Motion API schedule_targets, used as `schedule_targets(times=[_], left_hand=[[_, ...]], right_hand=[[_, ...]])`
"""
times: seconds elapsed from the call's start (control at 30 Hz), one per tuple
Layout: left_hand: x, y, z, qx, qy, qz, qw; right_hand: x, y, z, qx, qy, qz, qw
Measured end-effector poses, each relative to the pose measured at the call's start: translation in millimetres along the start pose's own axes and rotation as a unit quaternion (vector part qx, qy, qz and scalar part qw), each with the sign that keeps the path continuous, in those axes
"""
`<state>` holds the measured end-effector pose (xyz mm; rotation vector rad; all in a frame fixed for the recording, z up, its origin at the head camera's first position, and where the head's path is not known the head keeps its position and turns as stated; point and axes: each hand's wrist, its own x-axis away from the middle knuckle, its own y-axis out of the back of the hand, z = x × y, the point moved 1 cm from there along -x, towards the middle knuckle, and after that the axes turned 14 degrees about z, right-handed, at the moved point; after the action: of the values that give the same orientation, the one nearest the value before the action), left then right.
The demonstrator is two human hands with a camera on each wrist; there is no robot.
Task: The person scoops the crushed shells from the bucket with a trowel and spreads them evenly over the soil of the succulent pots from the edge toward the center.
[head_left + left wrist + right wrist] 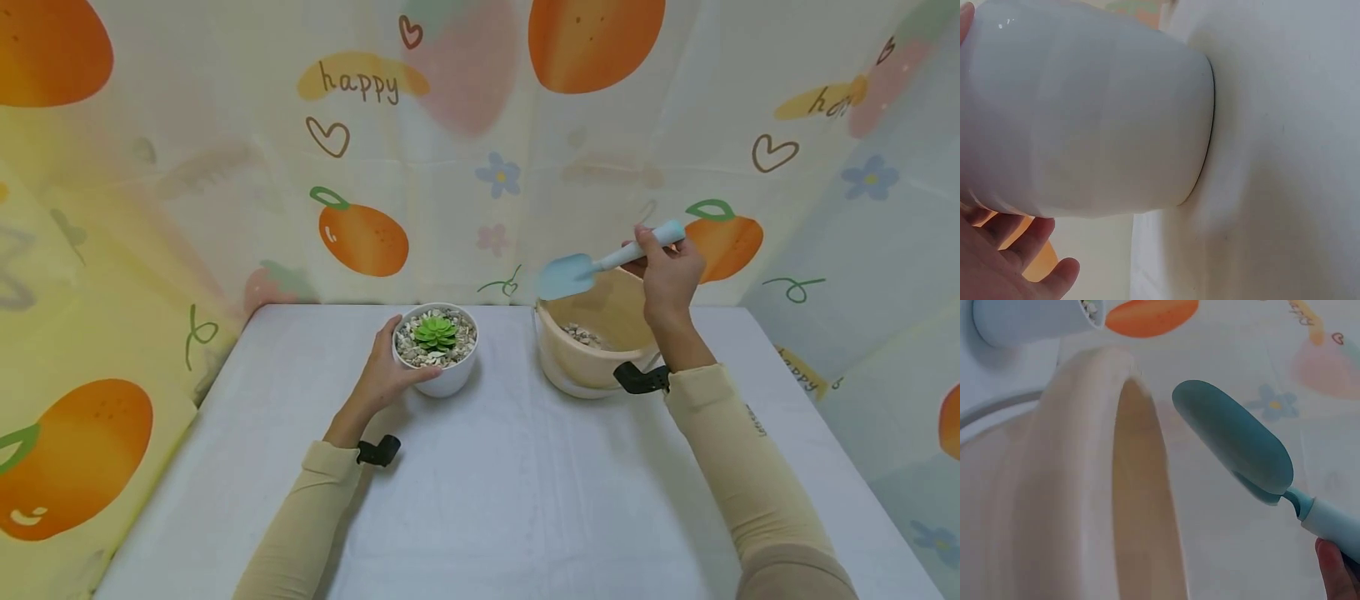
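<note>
A white pot (447,382) stands on the table, filled with pale pebbles (410,344) around a green succulent (435,332). My left hand (381,372) grips the pot from its left side, thumb across the front of the rim and fingers round the far side. In the left wrist view the pot (1097,112) has its base on the white cloth. My right hand (671,275) holds a light blue hand trowel (567,276) by its handle. The trowel's blade (1235,437) is over the left rim of a beige bucket (558,354), which has pebbles (583,336) at its bottom.
A white cloth covers the table (465,500). Behind it hangs a curtain (450,167) printed with oranges, hearts and flowers, which continues down both sides. The bucket stands to the right of the pot, with table surface between them.
</note>
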<state>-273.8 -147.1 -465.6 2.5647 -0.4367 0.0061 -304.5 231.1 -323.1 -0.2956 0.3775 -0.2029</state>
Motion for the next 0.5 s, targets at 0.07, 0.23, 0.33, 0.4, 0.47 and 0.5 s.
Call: schedule_targets(times=[0.07,0.23,0.33,0.4,0.47,0.5], left_hand=[[-0.3,-1.1,0.4,-0.001,0.001,0.001,1.0000],[-0.5,-3.0,2.2,-0.003,-0.002,-0.001,1.0000],[-0.4,-2.6,3.0,-0.002,0.001,-0.003,1.0000],[-0.2,-1.9,3.1,-0.001,0.001,-0.002,1.0000],[-0.2,-1.2,3.1,0.000,0.001,-0.002,1.0000],[-0.1,-0.8,3.3,0.000,0.002,-0.001,1.0000]], right_hand=[[-0.4,5.8,1.9,0.001,-0.003,-0.004,1.0000],[-0.2,18.8,4.2,0.021,-0.009,-0.015,0.9996],[-0.9,23.9,2.2,0.026,-0.009,-0.014,0.9995],[-1.7,25.9,0.0,0.028,-0.011,-0.012,0.9995],[-2.5,27.0,-2.8,0.029,-0.012,-0.007,0.9995],[-2.8,27.3,-4.4,0.031,-0.014,-0.004,0.9994]])
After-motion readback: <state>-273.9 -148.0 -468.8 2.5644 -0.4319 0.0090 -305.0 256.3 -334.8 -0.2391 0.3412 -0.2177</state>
